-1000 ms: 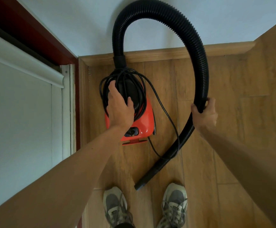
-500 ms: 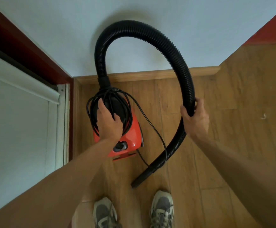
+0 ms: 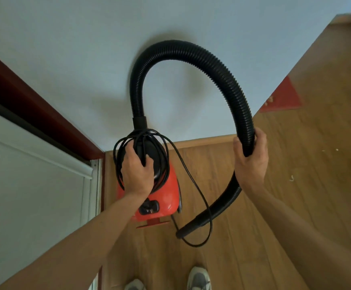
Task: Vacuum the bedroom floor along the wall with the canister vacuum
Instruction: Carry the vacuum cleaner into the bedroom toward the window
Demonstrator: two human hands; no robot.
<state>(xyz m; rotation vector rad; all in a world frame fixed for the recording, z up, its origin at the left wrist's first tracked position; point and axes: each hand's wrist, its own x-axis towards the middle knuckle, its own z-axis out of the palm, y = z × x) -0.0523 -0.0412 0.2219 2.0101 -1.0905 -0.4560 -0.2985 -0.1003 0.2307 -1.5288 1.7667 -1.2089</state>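
I'm seeing the red canister vacuum with a black domed top, cord coiled over it, its black ribbed hose arching beside the wall.

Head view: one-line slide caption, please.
Left hand grips the red canister vacuum; right hand holds its black hose.
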